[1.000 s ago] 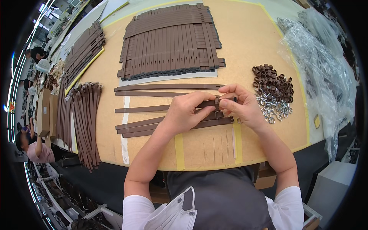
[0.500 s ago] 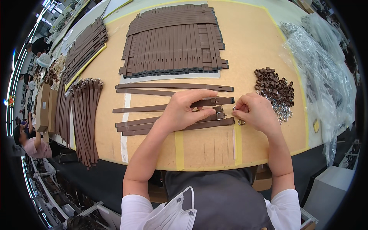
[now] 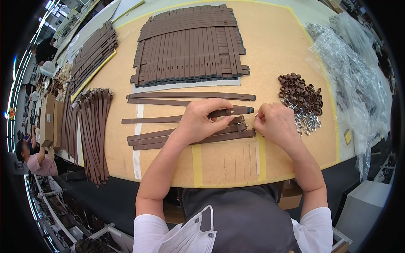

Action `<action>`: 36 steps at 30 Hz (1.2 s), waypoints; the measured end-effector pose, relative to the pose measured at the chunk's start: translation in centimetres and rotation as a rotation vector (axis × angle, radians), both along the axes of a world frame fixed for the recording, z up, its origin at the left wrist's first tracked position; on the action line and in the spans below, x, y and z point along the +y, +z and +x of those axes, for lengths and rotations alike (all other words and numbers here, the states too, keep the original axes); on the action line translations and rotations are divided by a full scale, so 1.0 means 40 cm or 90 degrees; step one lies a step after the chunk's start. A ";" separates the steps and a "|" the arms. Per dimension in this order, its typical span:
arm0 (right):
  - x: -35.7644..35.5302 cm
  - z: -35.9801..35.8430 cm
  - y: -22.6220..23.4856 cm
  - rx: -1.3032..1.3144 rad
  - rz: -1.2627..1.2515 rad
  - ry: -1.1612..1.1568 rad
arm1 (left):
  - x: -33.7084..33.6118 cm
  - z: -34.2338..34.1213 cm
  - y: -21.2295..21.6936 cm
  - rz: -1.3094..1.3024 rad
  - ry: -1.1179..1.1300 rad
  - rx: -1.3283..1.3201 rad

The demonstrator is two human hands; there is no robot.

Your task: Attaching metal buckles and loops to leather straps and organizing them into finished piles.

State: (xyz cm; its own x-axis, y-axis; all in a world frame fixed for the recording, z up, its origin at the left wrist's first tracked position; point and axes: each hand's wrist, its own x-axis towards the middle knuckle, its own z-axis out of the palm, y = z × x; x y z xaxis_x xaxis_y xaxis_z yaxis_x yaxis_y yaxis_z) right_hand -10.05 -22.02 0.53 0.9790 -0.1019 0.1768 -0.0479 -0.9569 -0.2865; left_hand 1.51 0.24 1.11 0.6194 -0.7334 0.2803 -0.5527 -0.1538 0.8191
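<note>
Between the thumb and fingers of my left hand (image 3: 198,122) is a brown strap (image 3: 221,112), its slotted, dark-tipped end pointing right. My right hand (image 3: 276,121) is closed in a pinch just beyond that tip, on a small metal buckle (image 3: 256,115) that is mostly hidden by the fingers. Below the held strap, another strap carries a fitted buckle (image 3: 241,126) at its right end. More loose straps (image 3: 156,142) lie under and beside my left hand. To the right are a heap of brown strap loops (image 3: 300,90) and a heap of metal buckles (image 3: 308,123).
A large stack of brown straps (image 3: 185,50) fills the far middle of the table. At the left hang straps with buckles (image 3: 95,130), beside more straps (image 3: 90,52). Crumpled clear plastic (image 3: 350,71) covers the right edge. A person (image 3: 40,162) is at far left.
The held strap has shifted slightly left; a raised dark band near its end no longer shows, and a slot is visible there. My right hand has turned a little, its fingers more closed.
</note>
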 end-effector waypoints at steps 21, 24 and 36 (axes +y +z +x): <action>-0.053 0.019 0.010 -0.005 0.162 0.030 | 0.004 0.001 -0.006 0.038 0.032 0.046; -0.054 0.024 0.028 0.032 0.204 0.034 | 0.010 0.003 -0.009 0.042 0.029 0.060; -0.054 0.010 0.053 0.132 0.241 -0.087 | 0.014 0.005 -0.008 0.039 0.021 0.049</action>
